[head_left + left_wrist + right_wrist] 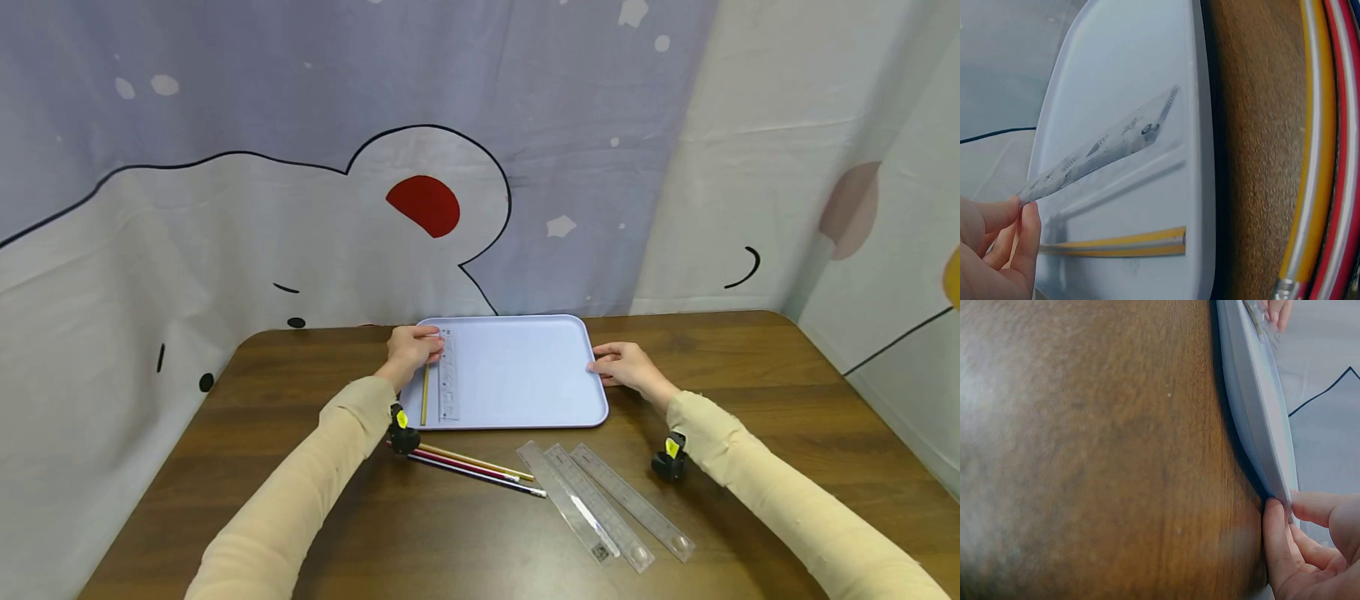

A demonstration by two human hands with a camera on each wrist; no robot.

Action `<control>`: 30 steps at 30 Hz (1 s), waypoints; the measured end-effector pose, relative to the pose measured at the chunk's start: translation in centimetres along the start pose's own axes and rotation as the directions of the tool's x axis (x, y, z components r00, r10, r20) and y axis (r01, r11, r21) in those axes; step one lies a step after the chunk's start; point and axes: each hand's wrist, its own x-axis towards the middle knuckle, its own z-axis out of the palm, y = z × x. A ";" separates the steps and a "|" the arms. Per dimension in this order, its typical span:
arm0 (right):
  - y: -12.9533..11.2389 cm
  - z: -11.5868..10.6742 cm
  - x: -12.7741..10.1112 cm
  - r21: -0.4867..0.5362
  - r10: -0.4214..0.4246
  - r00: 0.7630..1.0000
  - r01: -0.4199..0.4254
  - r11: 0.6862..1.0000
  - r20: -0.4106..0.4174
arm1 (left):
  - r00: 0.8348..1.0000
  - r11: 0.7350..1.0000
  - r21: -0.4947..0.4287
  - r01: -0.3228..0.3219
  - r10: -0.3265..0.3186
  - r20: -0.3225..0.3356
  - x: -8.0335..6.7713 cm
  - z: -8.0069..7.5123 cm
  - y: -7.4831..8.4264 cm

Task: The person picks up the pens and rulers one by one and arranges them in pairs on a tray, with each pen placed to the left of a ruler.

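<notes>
A white tray [525,375] lies at the far side of the table. My left hand [411,350] pinches one end of a clear stencil ruler [448,379] between thumb and fingers, over the tray's left part. In the left wrist view the ruler [1104,147] slants above the tray floor and casts a shadow on it. Beside it, along the tray's left side, lies a yellow pencil [425,396]. At the tray's right edge, my right hand [626,367] grips the rim, its thumb on the inner side and fingers outside, as the right wrist view shows.
Several pencils [480,472], yellow, red and dark, lie in front of the tray on the wooden table [360,533]. Three clear rulers [600,500] fan out to their right. A printed curtain [300,225] hangs right behind the table's back edge.
</notes>
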 end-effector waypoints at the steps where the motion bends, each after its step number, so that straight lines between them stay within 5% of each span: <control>1: 0.0 0.0 0.0 0.000 0.001 1.000 -0.001 1.000 0.001 | 1.000 1.000 0.006 0.000 0.000 -0.002 0.0 0.0 0.0; 30: -0.3 0.1 -0.2 -0.002 -0.003 1.000 0.003 1.000 -0.001 | 1.000 0.995 0.098 -0.012 0.014 -0.024 1.2 0.0 -0.6</control>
